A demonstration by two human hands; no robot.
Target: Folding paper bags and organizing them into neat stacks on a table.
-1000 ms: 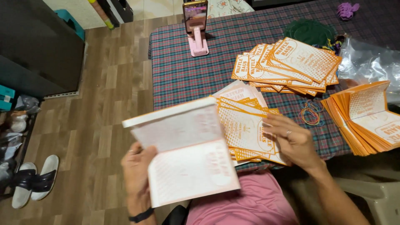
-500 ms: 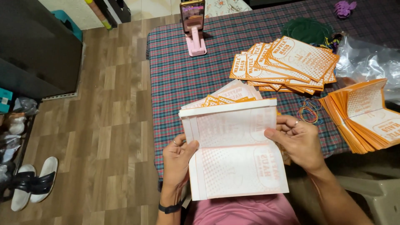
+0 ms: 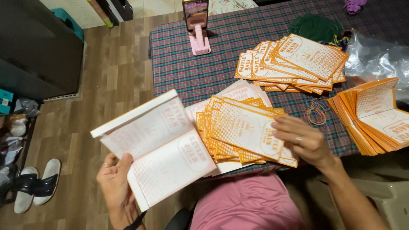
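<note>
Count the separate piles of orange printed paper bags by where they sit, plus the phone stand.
Fanned pile of orange printed paper bags at the far side of the checked tablecloth: 1
Pile under the right hand: 1
Folded orange stack at the right edge: 1
White stack held by the left hand: 1
Pink phone stand: 1
Total: 5

Plaid-clothed table (image 3: 187, 72): pink phone stand (image 3: 198, 42), orange paper-bag stacks (image 3: 294, 64), rubber bands (image 3: 316, 112), clear plastic bag (image 3: 377, 57).

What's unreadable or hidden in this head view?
- Left hand: fingers behind the white stack, so its grip on the stack is hidden.
- Fanned orange bags: lower sheets buried under the top one and the right hand.
- Clear plastic bag: cut off by the right edge.
- Phone on the pink stand: top cut off, screen too small.
</note>
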